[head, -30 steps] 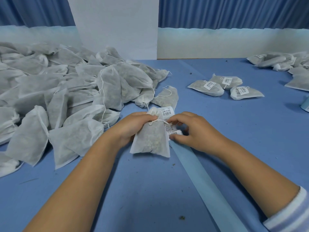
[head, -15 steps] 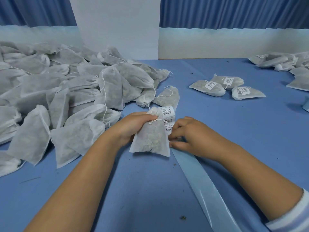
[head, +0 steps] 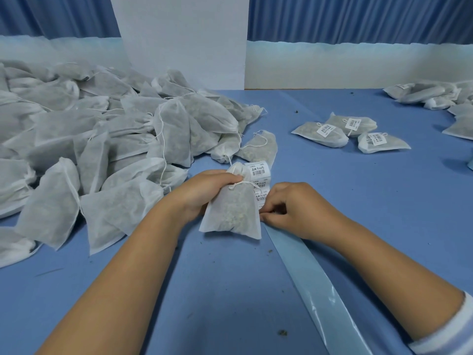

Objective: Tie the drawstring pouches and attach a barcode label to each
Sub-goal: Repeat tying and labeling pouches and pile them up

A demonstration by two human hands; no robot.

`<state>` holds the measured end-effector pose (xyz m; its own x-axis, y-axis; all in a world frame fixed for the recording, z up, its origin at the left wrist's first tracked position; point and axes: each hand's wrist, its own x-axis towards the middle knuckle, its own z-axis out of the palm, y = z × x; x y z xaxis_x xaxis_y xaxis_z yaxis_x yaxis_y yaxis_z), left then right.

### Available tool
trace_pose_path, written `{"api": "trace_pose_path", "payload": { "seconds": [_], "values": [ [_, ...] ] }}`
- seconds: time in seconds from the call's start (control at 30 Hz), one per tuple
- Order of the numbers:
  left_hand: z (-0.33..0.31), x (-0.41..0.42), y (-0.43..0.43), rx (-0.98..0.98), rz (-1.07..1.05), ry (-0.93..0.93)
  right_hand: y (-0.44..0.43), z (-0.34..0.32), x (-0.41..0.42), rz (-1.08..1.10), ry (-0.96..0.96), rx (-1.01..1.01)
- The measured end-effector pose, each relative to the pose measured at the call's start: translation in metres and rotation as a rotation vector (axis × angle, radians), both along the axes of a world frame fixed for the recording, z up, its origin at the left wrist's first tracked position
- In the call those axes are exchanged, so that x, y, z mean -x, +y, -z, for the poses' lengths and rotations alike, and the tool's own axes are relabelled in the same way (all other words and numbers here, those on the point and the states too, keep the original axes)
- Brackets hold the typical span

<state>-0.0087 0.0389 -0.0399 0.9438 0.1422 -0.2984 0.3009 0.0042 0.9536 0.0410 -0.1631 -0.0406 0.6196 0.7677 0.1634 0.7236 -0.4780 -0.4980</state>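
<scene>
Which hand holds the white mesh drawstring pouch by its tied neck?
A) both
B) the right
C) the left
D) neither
C: the left hand grips the neck of the white mesh drawstring pouch, while the right hand pinches the white strip of barcode labels beside it.

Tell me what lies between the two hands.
Head view: the pouch, held by the left hand, and the label strip, pinched by the right hand.

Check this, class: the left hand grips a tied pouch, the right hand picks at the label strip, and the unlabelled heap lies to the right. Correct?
No: the head view shows the unlabelled heap on the left. The left hand, pouch, right hand and label strip are as stated.
</scene>
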Motion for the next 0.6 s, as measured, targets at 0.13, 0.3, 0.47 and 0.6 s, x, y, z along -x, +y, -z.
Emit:
{"api": "trace_pose_path", "payload": {
  "seconds": [0.13, 0.3, 0.47, 0.6],
  "values": [
    [0.001, 0.000, 0.001, 0.000, 0.011, 0.007, 0.001, -0.001, 0.001, 0.011, -0.018, 0.017],
    [0.003, -0.002, 0.002, 0.000, -0.012, 0.006, 0.002, -0.002, 0.004, 0.008, -0.102, 0.090],
    [0.004, -0.003, 0.002, -0.003, -0.013, 0.001, 0.004, -0.005, 0.009, 0.004, -0.224, 0.207],
    [0.005, -0.003, 0.003, 0.000, -0.004, -0.005, 0.006, -0.004, 0.012, -0.005, -0.323, 0.247]
  ]
}}
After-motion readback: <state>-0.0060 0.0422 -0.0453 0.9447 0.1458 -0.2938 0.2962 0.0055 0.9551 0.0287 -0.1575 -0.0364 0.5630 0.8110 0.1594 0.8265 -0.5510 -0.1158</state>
